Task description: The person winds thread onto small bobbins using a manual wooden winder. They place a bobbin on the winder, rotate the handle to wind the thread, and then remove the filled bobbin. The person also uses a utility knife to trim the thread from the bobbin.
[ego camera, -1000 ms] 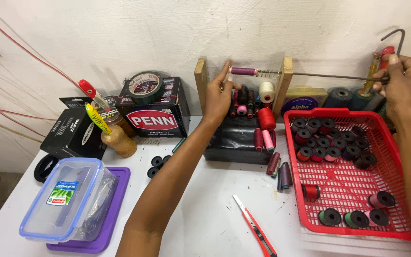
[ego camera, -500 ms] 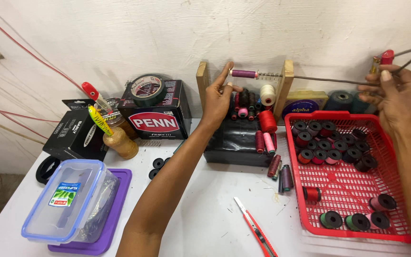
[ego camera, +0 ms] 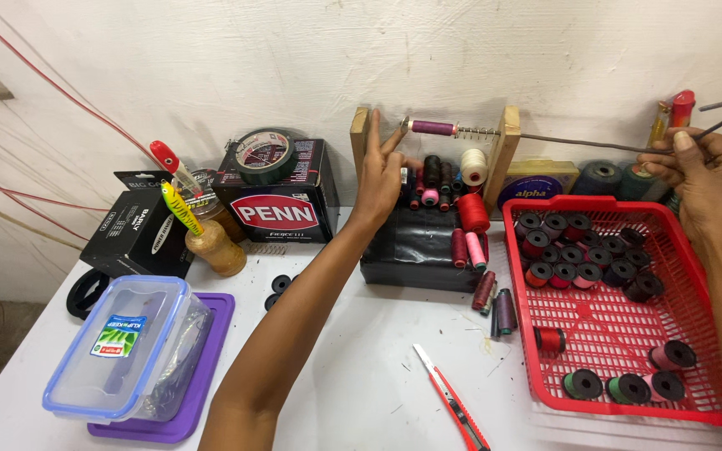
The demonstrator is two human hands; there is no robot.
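Note:
A wooden winding frame (ego camera: 507,146) stands against the wall, with a metal rod through it. A purple spool (ego camera: 434,128) sits on the rod beside a coil spring (ego camera: 479,132). My left hand (ego camera: 379,171) is raised at the frame's left post, fingers spread, fingertips by the spool's left end. My right hand (ego camera: 706,177) grips the bent crank handle (ego camera: 716,115) at the rod's right end. Thread cones and bobbins (ego camera: 453,192) are piled on a black box (ego camera: 419,250) under the frame.
A red mesh basket (ego camera: 695,276) at right holds several wound bobbins. A red utility knife (ego camera: 451,405) lies at the table front. At left are a clear lidded container (ego camera: 123,347) on a purple lid, black boxes (ego camera: 282,205), a tape roll (ego camera: 259,154) and a jar (ego camera: 215,246).
My right hand has turned the crank, so its bent end swung from pointing up to pointing right. My left hand stays by the spool, its fingers now straighter and more upright.

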